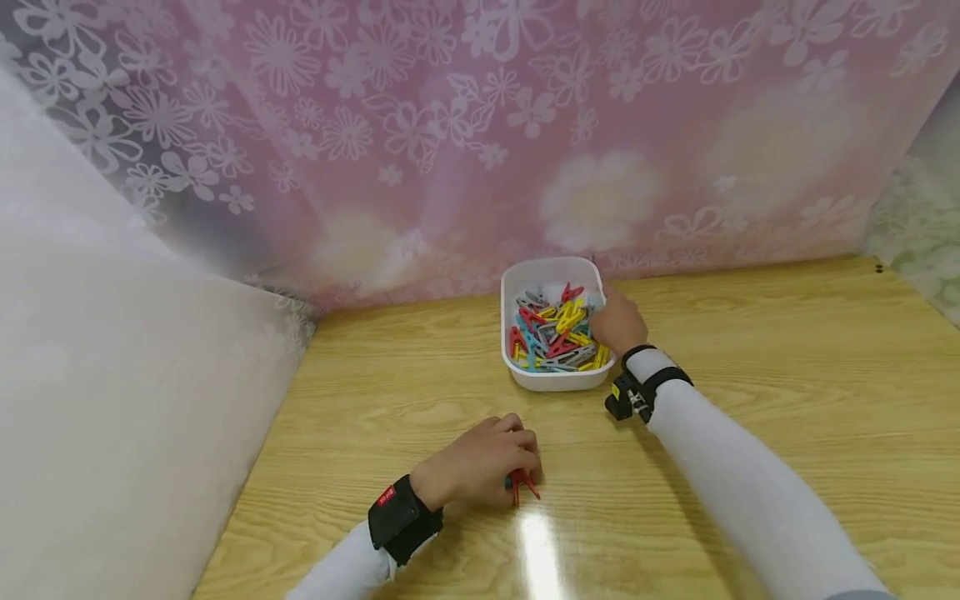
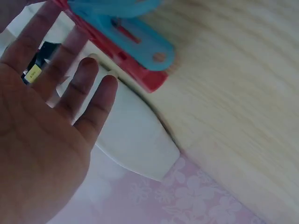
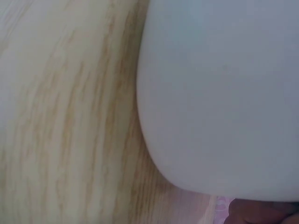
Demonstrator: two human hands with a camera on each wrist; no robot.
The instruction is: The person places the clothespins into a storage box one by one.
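Note:
My left hand (image 1: 483, 458) is over the table in front of the white plastic box (image 1: 558, 382). It pinches a red clothespin (image 2: 152, 80) and a light blue clothespin (image 2: 152, 46), which lie one against the other. In the left wrist view, the other fingers are spread out from the palm. At the box's right side, my right hand (image 1: 621, 323) grips the rim, its fingers partly inside and hidden. Several red, yellow, blue and grey clothespins (image 1: 570, 321) are heaped in the box. The box's smooth outer wall (image 3: 219, 102) fills much of the right wrist view.
The box stands on a wood-grain table (image 1: 375, 400), close to the back edge. A pink flowered cloth (image 1: 450, 183) hangs behind the table. White cloth (image 1: 150, 375) borders the left side. Light glares off the tabletop near the left hand.

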